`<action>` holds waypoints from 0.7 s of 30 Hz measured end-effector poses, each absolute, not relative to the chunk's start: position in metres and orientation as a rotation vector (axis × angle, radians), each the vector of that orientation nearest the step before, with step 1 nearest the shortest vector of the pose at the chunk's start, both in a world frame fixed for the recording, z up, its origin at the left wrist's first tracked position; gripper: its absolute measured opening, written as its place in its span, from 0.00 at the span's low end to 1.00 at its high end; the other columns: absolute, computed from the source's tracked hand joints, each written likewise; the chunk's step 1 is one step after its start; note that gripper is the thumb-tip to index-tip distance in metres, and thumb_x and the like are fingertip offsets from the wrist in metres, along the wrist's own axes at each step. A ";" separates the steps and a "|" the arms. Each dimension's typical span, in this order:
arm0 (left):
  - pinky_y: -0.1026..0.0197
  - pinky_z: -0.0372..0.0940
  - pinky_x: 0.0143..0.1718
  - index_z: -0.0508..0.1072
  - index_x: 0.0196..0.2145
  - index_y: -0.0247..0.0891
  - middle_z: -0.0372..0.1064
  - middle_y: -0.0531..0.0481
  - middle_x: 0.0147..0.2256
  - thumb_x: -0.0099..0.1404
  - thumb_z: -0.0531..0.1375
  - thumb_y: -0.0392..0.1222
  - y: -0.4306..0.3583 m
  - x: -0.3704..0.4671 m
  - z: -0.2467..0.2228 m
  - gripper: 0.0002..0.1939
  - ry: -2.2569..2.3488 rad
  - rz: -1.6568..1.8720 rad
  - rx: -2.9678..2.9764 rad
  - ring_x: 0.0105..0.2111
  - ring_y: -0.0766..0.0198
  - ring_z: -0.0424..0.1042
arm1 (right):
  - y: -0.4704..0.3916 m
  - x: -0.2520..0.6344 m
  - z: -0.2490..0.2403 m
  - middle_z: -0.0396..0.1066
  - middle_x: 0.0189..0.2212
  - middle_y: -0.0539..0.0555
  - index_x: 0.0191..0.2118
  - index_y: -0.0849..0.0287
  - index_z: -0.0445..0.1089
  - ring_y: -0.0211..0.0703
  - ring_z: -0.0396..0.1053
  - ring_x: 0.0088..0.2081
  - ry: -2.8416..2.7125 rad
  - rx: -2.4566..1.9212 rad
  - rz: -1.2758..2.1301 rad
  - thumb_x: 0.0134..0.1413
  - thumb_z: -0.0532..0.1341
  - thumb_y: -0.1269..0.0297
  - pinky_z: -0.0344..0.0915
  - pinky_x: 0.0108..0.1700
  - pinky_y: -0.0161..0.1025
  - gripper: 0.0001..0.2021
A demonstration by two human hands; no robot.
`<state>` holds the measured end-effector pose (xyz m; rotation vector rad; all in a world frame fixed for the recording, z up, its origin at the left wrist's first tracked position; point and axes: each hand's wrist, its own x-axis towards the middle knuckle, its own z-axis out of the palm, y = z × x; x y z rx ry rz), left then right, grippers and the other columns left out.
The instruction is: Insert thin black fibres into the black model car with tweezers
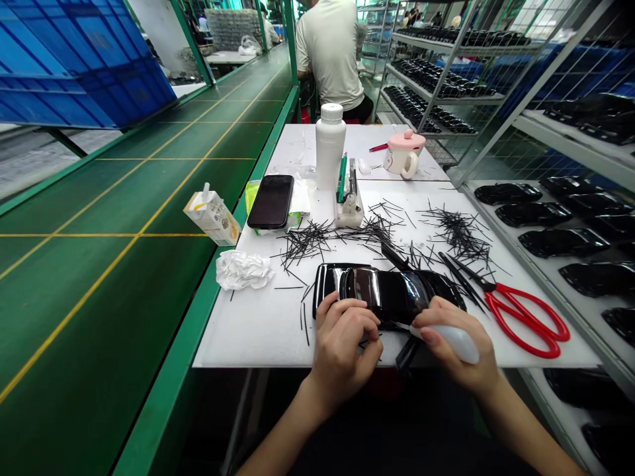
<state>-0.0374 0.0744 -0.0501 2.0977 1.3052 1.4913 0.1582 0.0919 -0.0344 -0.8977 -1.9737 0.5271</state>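
A glossy black model car body (384, 291) lies lengthwise across the near part of the white table (248, 340). Dark pieces like opened doors (394, 256) stick out on its far and near sides. My left hand (344, 340) is closed at its near left side, fingers resting on the body; whether the fingertips also pinch something small is hidden. In my right hand (483, 347) is a small white squeeze bottle (455, 340), gripped between thumb and fingers. Its thin nozzle points left at the car's near lower edge, close to my left fingertips.
Red-handled scissors (528, 320) lie right of the car. Thin black strips (459, 231) are scattered behind it. Farther back stand a phone (271, 201), white bottle (331, 145) and lidded mug (404, 155). A green conveyor (124, 277) runs left; racks of car bodies (563, 242) stand right. A person (331, 59) sits ahead.
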 end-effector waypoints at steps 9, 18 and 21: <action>0.54 0.51 0.59 0.63 0.27 0.41 0.74 0.58 0.30 0.58 0.58 0.27 0.074 -0.037 -0.049 0.11 1.322 1.484 2.108 0.41 0.65 0.73 | 0.092 0.157 -0.033 0.69 0.23 0.50 0.34 0.57 0.68 0.39 0.60 0.24 -1.959 -0.903 0.533 0.57 0.58 0.73 0.58 0.24 0.38 0.05; 0.54 0.51 0.59 0.62 0.27 0.41 0.74 0.59 0.29 0.58 0.58 0.26 0.074 -0.037 -0.049 0.11 1.328 1.488 2.105 0.41 0.65 0.73 | 0.090 0.161 -0.039 0.68 0.22 0.51 0.33 0.58 0.72 0.39 0.60 0.24 -1.810 -0.892 0.604 0.55 0.59 0.72 0.57 0.24 0.38 0.05; 0.54 0.51 0.59 0.62 0.27 0.41 0.74 0.58 0.30 0.58 0.57 0.26 0.073 -0.037 -0.048 0.11 1.336 1.480 2.107 0.41 0.64 0.72 | 0.087 0.165 -0.042 0.68 0.22 0.51 0.33 0.56 0.75 0.41 0.62 0.24 -1.697 -0.883 0.689 0.57 0.60 0.67 0.58 0.24 0.38 0.06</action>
